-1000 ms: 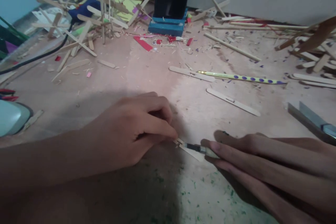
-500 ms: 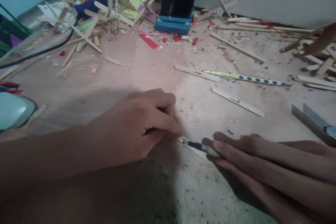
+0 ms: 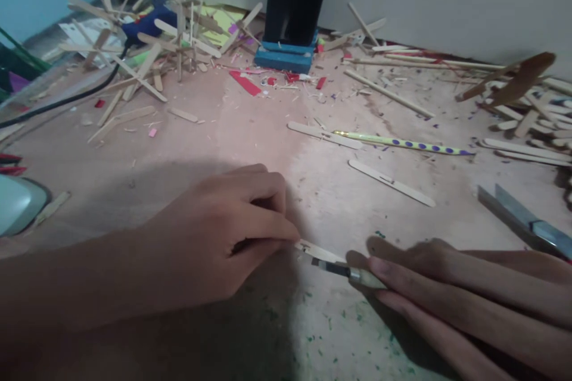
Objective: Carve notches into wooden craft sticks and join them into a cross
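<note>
My left hand (image 3: 236, 220) is closed, with thumb and forefinger pinching the end of a wooden craft stick (image 3: 325, 252) low over the tabletop. A small notch shows in the stick close to the fingertips. My right hand (image 3: 429, 292) grips the pale handle of a small carving chisel (image 3: 338, 269). Its flat metal blade points left, just beside the stick's near edge; I cannot tell if they touch. Further back lie another craft stick with a cut in its middle (image 3: 391, 182) and a third stick (image 3: 322, 134) under the tip of a yellow pencil with purple dots (image 3: 402, 143).
Scissors or a similar metal tool (image 3: 527, 217) lie at right, near a pile of sticks (image 3: 536, 116). Crossed sticks (image 3: 147, 59) and a black cable (image 3: 67, 101) crowd the back left. A black upright on a blue base (image 3: 286, 58) stands against the wall.
The chisel blade has come off the notch in the stick and shifted to its near side. The left hand still pinches the stick. The whole view has shifted slightly.
</note>
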Motion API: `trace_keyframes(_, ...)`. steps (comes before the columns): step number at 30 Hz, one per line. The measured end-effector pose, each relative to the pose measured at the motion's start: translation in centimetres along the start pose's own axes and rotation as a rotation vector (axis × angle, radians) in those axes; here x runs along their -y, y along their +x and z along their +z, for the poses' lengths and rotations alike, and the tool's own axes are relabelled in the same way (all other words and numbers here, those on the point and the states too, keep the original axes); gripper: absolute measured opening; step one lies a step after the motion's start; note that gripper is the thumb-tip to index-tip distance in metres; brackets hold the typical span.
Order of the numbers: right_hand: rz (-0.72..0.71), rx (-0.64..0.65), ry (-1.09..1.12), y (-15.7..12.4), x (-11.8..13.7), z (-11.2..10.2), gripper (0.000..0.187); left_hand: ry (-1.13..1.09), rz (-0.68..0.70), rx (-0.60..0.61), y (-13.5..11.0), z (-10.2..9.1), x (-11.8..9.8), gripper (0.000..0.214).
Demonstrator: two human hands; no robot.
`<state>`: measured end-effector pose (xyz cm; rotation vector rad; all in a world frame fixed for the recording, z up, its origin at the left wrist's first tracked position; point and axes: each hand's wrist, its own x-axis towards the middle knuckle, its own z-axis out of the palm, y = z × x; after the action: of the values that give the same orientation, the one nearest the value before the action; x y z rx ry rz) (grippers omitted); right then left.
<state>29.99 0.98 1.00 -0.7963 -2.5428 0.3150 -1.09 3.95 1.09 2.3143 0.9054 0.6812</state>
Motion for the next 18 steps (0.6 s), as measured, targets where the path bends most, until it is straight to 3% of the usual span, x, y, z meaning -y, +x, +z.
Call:
trace_keyframes(8,0.036,-0.007,0.009,1.1,0.3,-0.2,0.025,0.025,0.105,0.111,-0.2,-0.2,-1.1,0.014)
trace_keyframes(13,0.032,0.002,0.022,0.8,0.1,-0.3,0.024,0.058,0.181,0.077,-1.1,0.1,-1.3,0.014)
trace_keyframes(18,0.058,-0.02,0.05,1.1,0.4,-0.2,0.028,0.149,0.25,0.127,-1.5,0.5,-1.4,0.022)
